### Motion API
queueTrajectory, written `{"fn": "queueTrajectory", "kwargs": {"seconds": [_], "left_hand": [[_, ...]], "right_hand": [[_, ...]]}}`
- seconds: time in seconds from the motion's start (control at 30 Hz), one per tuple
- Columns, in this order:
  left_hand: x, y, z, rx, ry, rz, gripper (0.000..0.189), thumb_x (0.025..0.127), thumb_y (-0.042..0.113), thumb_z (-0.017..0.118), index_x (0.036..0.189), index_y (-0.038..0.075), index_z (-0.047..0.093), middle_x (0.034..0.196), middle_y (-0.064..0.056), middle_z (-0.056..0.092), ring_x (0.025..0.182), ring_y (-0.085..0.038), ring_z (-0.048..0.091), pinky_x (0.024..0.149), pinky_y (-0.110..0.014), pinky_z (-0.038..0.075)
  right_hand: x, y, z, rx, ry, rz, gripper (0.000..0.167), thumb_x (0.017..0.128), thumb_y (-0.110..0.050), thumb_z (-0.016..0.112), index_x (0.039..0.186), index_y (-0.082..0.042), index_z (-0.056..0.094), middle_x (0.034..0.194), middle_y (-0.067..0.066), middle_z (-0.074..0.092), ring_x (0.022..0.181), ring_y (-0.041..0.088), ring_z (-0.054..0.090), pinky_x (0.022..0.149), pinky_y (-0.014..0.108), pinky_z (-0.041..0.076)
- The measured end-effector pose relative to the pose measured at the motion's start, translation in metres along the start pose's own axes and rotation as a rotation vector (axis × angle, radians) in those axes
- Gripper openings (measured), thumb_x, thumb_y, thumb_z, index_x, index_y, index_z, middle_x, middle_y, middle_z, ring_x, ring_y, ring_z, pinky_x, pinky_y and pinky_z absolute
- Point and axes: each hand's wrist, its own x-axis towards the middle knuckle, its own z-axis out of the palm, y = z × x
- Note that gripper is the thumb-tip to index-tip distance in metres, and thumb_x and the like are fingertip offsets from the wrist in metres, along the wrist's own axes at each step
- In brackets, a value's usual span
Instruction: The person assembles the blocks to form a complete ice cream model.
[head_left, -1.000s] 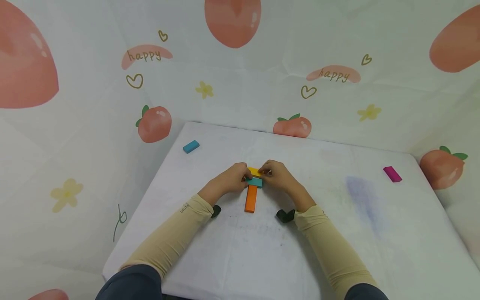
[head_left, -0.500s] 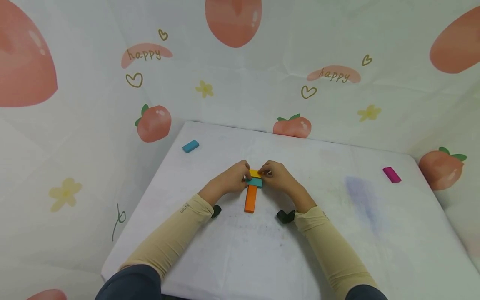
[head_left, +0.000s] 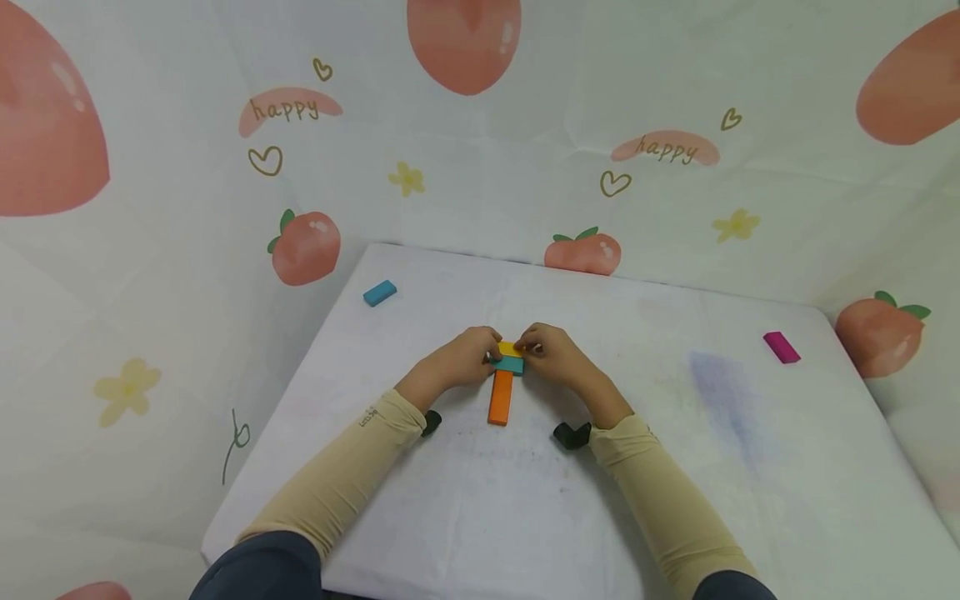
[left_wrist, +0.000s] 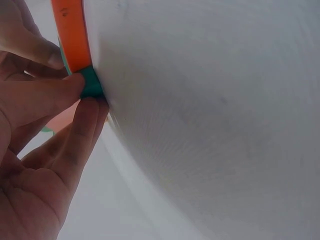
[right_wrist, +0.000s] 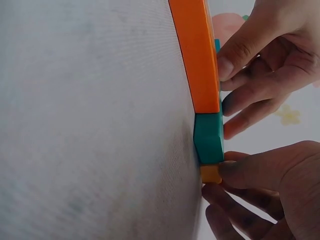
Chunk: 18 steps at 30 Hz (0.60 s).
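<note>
In the head view, an orange block point(head_left: 500, 398) lies lengthwise on the white table, its far end against a teal block point(head_left: 510, 365) set crosswise. Just beyond, a yellow block point(head_left: 512, 349) lies alongside the teal one. My left hand point(head_left: 468, 356) pinches the left end of the teal block point(left_wrist: 91, 82), its fingertips also close to the yellow block's left end. With thumb and fingers my right hand point(head_left: 557, 350) pinches the yellow block point(right_wrist: 210, 173) by its right end. Fingers partly hide both crosswise blocks.
A blue block point(head_left: 380, 292) lies at the table's far left, and a magenta block point(head_left: 782, 347) on the right. Dark objects point(head_left: 572, 435) show at both wrists. A printed cloth point(head_left: 487, 183) hangs behind the table point(head_left: 465, 517).
The yellow block has straightened and come slightly nearer to the teal block. Both hands stay almost in place; the orange, blue and magenta blocks have not moved.
</note>
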Motion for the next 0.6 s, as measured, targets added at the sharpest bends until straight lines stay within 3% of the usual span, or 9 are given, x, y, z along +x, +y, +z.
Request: {"fn": "queueTrajectory", "kwargs": {"seconds": [0.4, 0.6], "left_hand": [[0.002, 0.003, -0.003, 0.008, -0.010, -0.016, 0.024, 0.098, 0.001, 0.072, 0.120, -0.005, 0.077, 0.148, -0.020, 0.063, 0.137, -0.035, 0.061, 0.113, -0.043, 0.053], [0.001, 0.006, -0.003, -0.015, -0.027, -0.034, 0.025, 0.098, 0.000, 0.071, 0.122, -0.006, 0.076, 0.149, -0.020, 0.062, 0.139, -0.035, 0.060, 0.116, -0.044, 0.051]], "right_hand": [[0.000, -0.001, -0.002, 0.007, 0.004, -0.016, 0.021, 0.101, 0.000, 0.064, 0.117, 0.002, 0.078, 0.119, 0.015, 0.072, 0.111, 0.030, 0.068, 0.102, 0.047, 0.059], [-0.010, 0.005, -0.009, 0.013, 0.031, -0.040, 0.023, 0.102, 0.002, 0.058, 0.116, 0.002, 0.077, 0.121, 0.016, 0.071, 0.113, 0.031, 0.067, 0.102, 0.049, 0.060]]}}
